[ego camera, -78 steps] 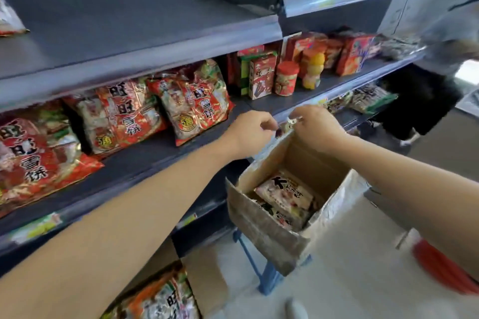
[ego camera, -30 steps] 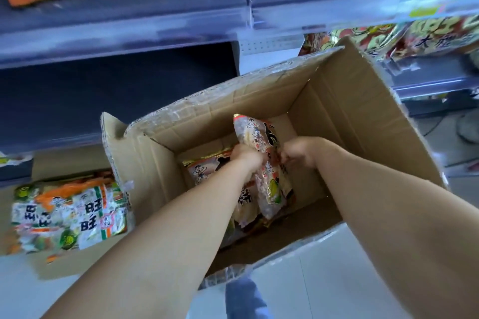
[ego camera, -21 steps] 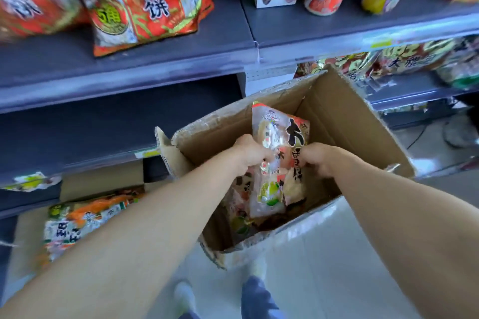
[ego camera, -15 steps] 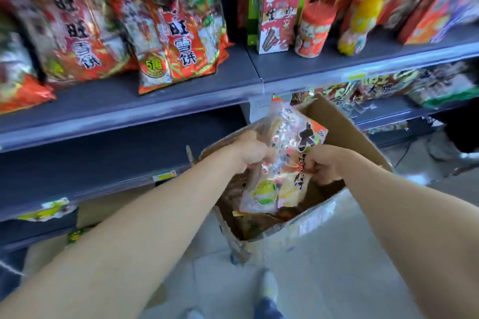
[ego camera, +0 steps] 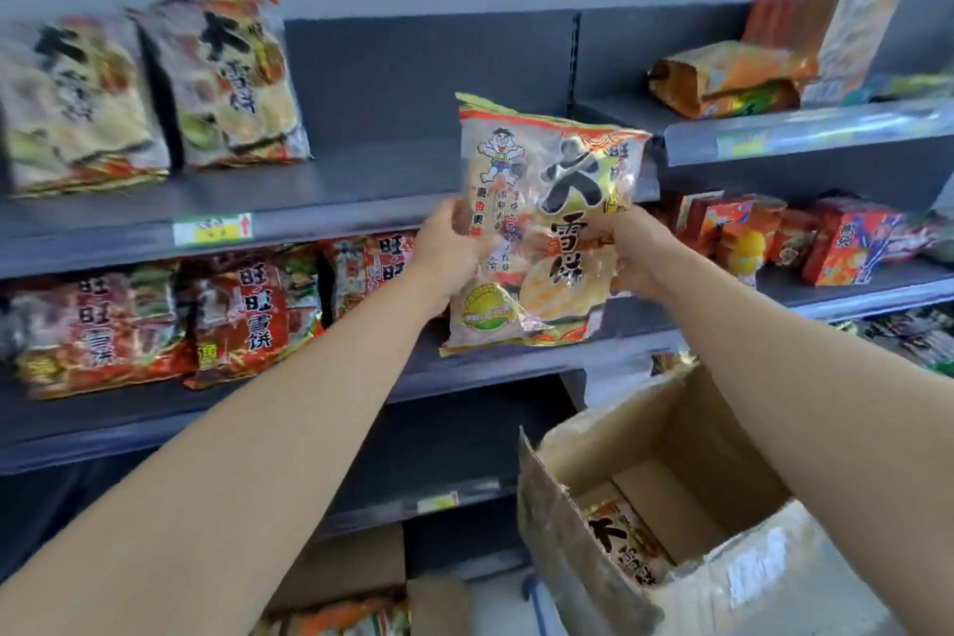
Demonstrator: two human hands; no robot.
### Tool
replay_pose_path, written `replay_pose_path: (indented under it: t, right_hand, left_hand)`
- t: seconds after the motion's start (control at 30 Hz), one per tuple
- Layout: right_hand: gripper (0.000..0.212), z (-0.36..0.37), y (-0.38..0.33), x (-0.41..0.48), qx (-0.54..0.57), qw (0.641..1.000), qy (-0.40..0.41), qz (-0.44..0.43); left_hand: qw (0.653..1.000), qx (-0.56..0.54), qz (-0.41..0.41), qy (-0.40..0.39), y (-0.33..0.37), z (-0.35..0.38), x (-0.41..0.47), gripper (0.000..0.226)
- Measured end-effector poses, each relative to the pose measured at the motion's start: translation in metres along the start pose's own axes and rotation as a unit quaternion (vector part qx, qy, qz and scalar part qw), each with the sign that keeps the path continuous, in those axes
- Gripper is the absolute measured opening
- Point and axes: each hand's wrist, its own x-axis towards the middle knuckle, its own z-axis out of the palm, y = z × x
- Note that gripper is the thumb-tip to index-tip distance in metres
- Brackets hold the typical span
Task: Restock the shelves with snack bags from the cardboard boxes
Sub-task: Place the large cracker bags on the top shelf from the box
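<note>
Both hands, the left hand (ego camera: 448,251) and the right hand (ego camera: 634,251), grip the sides of a rice cracker bag (ego camera: 542,227) at frame centre, upright before the grey shelf (ego camera: 361,181), above the open cardboard box (ego camera: 686,496) at lower right.

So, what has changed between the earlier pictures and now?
The left hand and right hand took hold of a snack bag inside the cardboard box and lifted it up in front of the upper shelf. Another bag stays in the box.
</note>
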Motion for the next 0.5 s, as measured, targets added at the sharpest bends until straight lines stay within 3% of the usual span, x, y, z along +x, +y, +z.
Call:
replay_pose_path:
  t: [0.13, 0.3, 0.5]
  right_hand:
    - [0.063, 0.075, -0.050, 0.000, -0.004, 0.996, -0.020, -0.090]
    - [0.065, 0.136, -0.084, 0.011, -0.024, 0.986, -0.053, -0.156]
    - [0.082, 0.206, -0.107, 0.053, -0.040, 0.975, -0.043, -0.214]
  left_hand:
    - [0.994, 0.010, 0.060, 0.094, 0.032, -0.073, 0.011, 0.035]
    - [0.979, 0.044, 0.075, 0.186, 0.048, -0.133, 0.030, 0.027]
    - [0.959, 0.096, 0.078, 0.254, 0.049, -0.187, 0.084, 0.053]
